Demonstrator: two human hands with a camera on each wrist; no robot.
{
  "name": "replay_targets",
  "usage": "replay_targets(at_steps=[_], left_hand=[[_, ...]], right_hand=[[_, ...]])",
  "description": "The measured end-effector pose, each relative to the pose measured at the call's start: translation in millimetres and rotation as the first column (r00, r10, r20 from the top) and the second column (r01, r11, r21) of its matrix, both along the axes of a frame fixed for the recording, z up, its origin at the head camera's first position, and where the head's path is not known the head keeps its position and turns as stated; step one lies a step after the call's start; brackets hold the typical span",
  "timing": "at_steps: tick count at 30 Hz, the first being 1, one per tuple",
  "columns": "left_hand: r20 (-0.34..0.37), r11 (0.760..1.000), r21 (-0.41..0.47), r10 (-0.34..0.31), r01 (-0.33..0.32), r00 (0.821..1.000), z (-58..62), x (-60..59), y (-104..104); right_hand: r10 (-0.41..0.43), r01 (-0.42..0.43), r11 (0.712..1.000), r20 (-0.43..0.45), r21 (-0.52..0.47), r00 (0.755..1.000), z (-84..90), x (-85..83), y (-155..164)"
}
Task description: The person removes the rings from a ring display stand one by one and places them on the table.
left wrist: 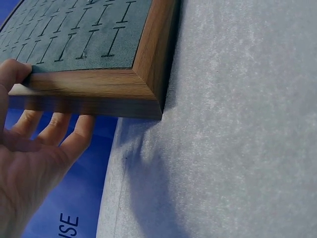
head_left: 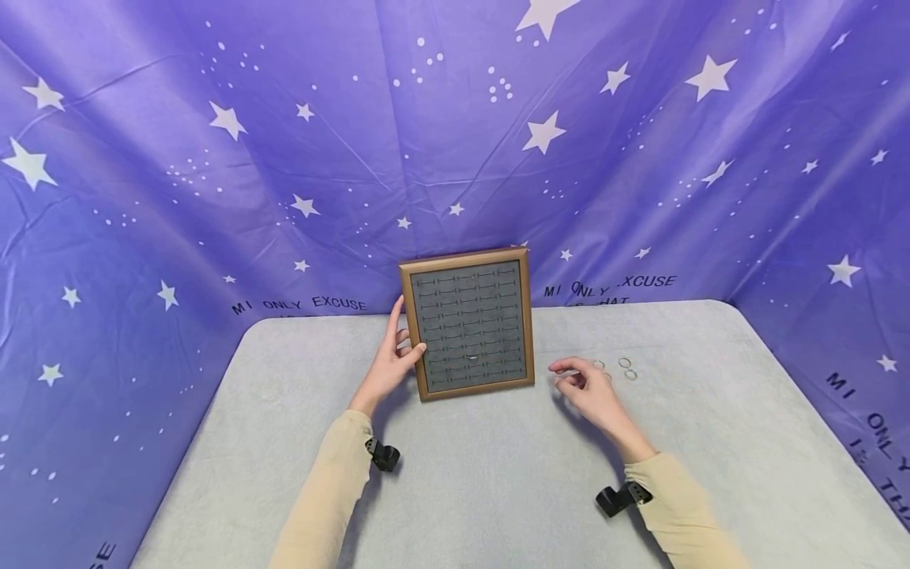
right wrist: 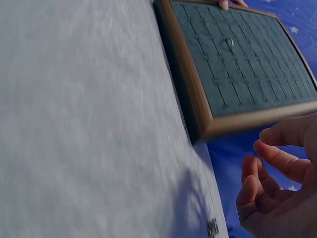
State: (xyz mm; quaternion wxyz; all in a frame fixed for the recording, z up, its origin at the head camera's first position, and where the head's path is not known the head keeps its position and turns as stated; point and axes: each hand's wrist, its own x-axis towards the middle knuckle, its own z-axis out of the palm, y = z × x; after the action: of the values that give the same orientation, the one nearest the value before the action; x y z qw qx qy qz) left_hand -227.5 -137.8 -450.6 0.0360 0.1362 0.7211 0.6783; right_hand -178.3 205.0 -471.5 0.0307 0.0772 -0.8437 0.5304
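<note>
A wooden-framed ring tray with grey slotted foam stands tilted at the back of the table. My left hand grips its left edge, thumb on the front of the frame and fingers behind it. One small ring sits in a lower slot of the foam. My right hand hovers just right of the tray, fingers loosely curled with nothing visible between them. Three loose rings lie on the table just beyond that hand.
A grey felt-covered table with rounded corners stretches toward me. A purple star-printed cloth hangs behind and on both sides. Black wrist straps sit on both beige sleeves.
</note>
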Motion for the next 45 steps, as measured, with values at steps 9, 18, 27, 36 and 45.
replay_targets(at_steps=[9, 18, 27, 36, 45], left_hand=[[0.015, 1.000, -0.009, -0.001, 0.001, 1.000, 5.6, 2.0, -2.7], [0.010, 1.000, 0.019, 0.005, -0.005, 1.000, 5.3, 1.8, -4.1], [-0.095, 0.999, -0.021, 0.035, -0.037, 0.995, 8.4, 4.1, -5.0], [-0.064, 0.999, -0.028, 0.020, -0.022, 0.998, 2.3, -3.0, -9.2], [-0.024, 1.000, -0.016, 0.011, -0.012, 1.000, -14.4, -14.6, -14.2]], right_hand=[[0.034, -0.034, 0.999, -0.008, -0.016, 0.999, -8.8, -4.2, -28.6], [0.063, -0.065, 0.997, -0.061, -0.042, 0.996, -6.3, -7.6, -57.7], [0.110, -0.116, 0.989, -0.075, -0.090, 0.991, -1.5, -11.1, -83.2], [0.102, -0.106, 0.994, -0.092, -0.038, 0.991, 4.9, -19.4, -102.7], [0.078, -0.072, 0.996, -0.154, 0.044, 0.985, 4.4, -23.3, -112.5]])
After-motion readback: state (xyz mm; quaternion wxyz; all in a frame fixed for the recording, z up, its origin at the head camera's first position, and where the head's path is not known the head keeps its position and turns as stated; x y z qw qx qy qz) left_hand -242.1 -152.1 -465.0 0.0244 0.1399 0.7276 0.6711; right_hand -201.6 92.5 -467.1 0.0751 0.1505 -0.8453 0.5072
